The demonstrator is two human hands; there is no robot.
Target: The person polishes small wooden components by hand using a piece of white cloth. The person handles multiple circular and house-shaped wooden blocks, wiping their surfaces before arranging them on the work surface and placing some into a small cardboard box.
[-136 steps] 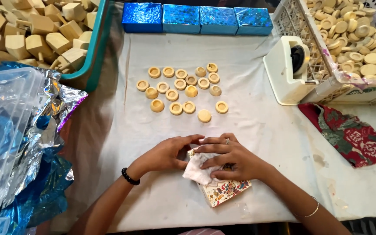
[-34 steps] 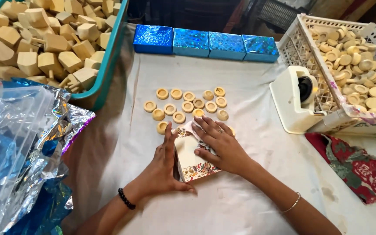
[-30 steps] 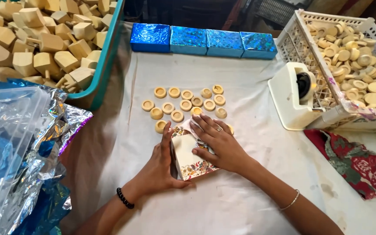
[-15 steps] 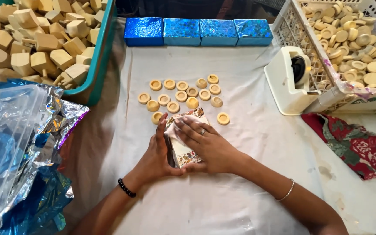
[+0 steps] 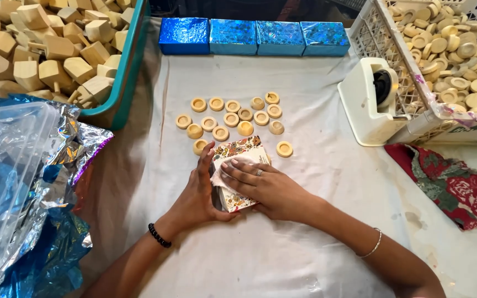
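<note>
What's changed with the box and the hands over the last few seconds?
The patterned box has moved up the cloth, now next to the wooden rings. The left hand shifted to brace its left side; the right hand presses white tissue on top. Blue boxes, dispenser and crates stayed put.

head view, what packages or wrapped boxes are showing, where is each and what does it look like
Four shiny blue foil-wrapped square boxes: a row at the cloth's far edge.
Floral-patterned paper-wrapped box: centre, between left hand and right hand, partly covered by a white cloth scrap.
Crinkled blue and silver foil sheets: heaped at the left.
</note>
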